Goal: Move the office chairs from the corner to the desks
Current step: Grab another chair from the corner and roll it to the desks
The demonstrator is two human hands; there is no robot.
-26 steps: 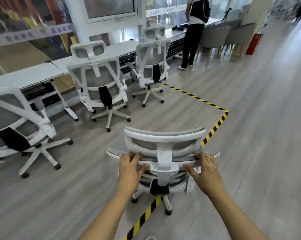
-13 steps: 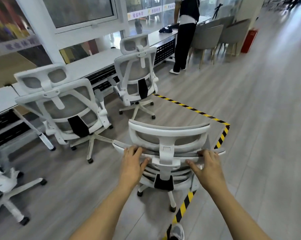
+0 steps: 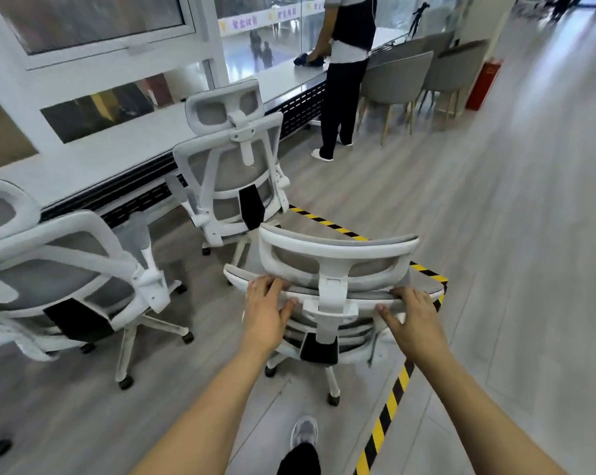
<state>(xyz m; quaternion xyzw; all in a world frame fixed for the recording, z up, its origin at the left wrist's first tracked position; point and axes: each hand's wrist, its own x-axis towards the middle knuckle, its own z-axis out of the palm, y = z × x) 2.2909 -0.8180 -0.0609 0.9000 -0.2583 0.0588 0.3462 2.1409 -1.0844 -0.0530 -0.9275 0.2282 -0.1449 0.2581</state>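
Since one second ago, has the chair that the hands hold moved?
Yes. The held chair rolled forward, closer to the striped tape corner and the parked chair.

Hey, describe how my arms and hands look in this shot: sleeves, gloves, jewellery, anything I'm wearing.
The left forearm and right forearm are bare down to the frame's lower edge, with no sleeve in view. The left hand and right hand wear no gloves, and no watch, bracelet or ring shows. Below them, a grey sneaker and a dark trouser leg are visible.
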